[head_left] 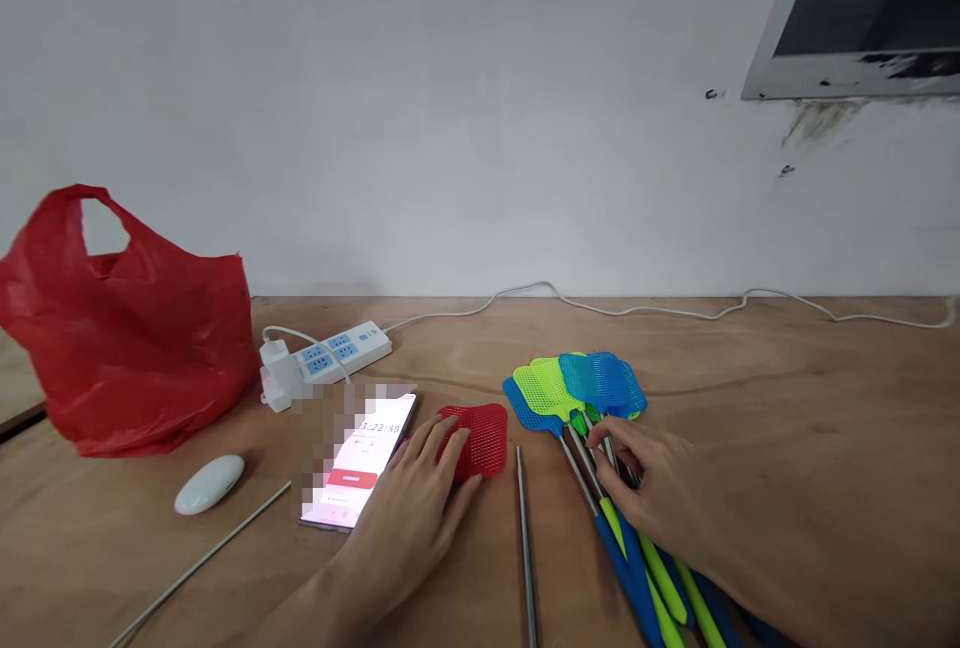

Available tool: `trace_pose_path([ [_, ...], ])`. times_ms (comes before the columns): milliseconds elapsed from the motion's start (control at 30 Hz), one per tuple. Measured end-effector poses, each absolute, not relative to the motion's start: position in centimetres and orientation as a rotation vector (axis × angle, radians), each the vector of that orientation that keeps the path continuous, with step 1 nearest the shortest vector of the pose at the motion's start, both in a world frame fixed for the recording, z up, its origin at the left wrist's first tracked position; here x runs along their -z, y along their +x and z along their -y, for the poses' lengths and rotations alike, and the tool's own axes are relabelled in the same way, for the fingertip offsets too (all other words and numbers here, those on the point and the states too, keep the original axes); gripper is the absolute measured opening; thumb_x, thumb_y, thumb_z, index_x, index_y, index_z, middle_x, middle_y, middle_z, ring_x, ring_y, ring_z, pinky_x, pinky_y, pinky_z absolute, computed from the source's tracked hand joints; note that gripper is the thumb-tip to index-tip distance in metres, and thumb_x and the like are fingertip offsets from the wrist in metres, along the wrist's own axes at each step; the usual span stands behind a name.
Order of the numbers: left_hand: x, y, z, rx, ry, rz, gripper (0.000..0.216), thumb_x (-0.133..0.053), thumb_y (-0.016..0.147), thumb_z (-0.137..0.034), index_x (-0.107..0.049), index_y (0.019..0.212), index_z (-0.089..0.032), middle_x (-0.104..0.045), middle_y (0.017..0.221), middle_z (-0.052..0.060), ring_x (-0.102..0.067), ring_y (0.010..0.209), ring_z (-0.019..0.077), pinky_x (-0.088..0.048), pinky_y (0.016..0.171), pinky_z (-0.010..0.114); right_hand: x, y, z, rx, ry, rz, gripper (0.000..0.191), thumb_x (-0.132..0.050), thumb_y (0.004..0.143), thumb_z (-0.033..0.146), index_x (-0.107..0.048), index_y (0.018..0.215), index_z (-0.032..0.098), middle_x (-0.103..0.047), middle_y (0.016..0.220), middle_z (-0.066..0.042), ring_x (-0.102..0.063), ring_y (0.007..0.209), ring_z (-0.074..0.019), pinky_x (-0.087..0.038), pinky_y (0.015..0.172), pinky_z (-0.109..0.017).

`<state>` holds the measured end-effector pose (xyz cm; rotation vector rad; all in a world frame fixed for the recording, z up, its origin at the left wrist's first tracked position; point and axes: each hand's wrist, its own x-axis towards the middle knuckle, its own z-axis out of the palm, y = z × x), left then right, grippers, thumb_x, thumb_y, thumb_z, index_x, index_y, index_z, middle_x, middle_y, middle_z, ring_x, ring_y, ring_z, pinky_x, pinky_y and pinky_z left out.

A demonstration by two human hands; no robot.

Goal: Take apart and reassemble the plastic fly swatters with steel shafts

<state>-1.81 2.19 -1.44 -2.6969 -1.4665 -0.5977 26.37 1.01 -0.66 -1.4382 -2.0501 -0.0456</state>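
My left hand [416,498] lies flat with fingers spread over red mesh fly swatter heads [486,438], pressing on their left part. To the right is a fanned pile of blue and yellow-green fly swatters; a blue head [592,378] overlaps a yellow-green head [538,390]. My right hand [637,478] is over their metal shafts, thumb and fingers curled around one just below the heads. Blue handles [637,578] and yellow-green handles run toward me beneath that forearm. Between my hands lies a single metal rod [526,548].
Left of my left hand, a lit phone [367,458] shows a timer. Behind it sit a white power strip [349,353] and its cord. A red plastic bag [142,348] stands far left, with a white oval case [210,484] and a thin grey rod or cable [202,560] nearby.
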Motion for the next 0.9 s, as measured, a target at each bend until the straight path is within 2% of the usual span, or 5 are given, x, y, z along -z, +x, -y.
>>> trace_pose_path([
  [167,1.8,-1.6,-1.2,0.526,-2.656,1.483,0.049,-0.046,0.098,-0.050,-0.054,0.133,-0.017,-0.053,0.144,0.018,-0.049,0.131,0.0412,-0.044,0.104,0.061,0.7,26.0,-0.7,0.009,-1.388,2.021,0.011,-0.050,0.086,0.020,-0.060,0.082,0.023,-0.045,0.055,0.005,-0.042,0.047,-0.0137,-0.031,0.051,-0.026],
  [433,-0.4,-1.5,-1.9,0.539,-2.642,1.490,0.028,-0.033,0.098,-0.022,-0.057,0.112,-0.018,-0.065,0.116,0.014,-0.064,0.102,0.0313,-0.054,0.076,0.042,0.0,25.9,-0.2,-0.079,-1.325,2.037,0.013,-0.050,0.090,0.021,-0.060,0.081,0.023,-0.043,0.056,0.005,-0.045,0.050,-0.0137,-0.033,0.052,-0.026],
  [567,-0.8,-2.0,-2.7,0.184,-2.506,1.730,0.023,-0.035,0.097,-0.025,-0.057,0.095,-0.020,-0.069,0.091,0.010,-0.068,0.077,0.0295,-0.043,0.056,0.034,-0.1,25.8,0.0,-0.154,-1.241,2.125,0.012,-0.050,0.090,0.017,-0.061,0.086,0.022,-0.052,0.065,0.002,-0.054,0.060,-0.0157,-0.040,0.060,-0.028],
  [733,-0.8,-1.6,-2.1,0.042,-2.570,1.742,0.030,-0.037,0.100,-0.038,-0.056,0.085,-0.021,-0.068,0.071,0.006,-0.067,0.064,0.0272,-0.029,0.051,0.030,-0.2,25.6,0.0,-0.167,-1.179,2.177,0.013,-0.051,0.089,0.013,-0.061,0.087,0.022,-0.055,0.067,0.001,-0.055,0.065,-0.0172,-0.042,0.065,-0.030],
  [900,-0.6,-1.0,-1.4,0.159,-2.732,1.676,0.041,-0.037,0.100,-0.048,-0.058,0.077,-0.021,-0.067,0.067,0.005,-0.065,0.062,0.0240,-0.029,0.053,0.029,-0.4,24.9,0.1,-0.210,-1.156,2.254,0.013,-0.053,0.085,0.010,-0.060,0.084,0.022,-0.059,0.068,0.001,-0.056,0.067,-0.0169,-0.040,0.065,-0.030],
])
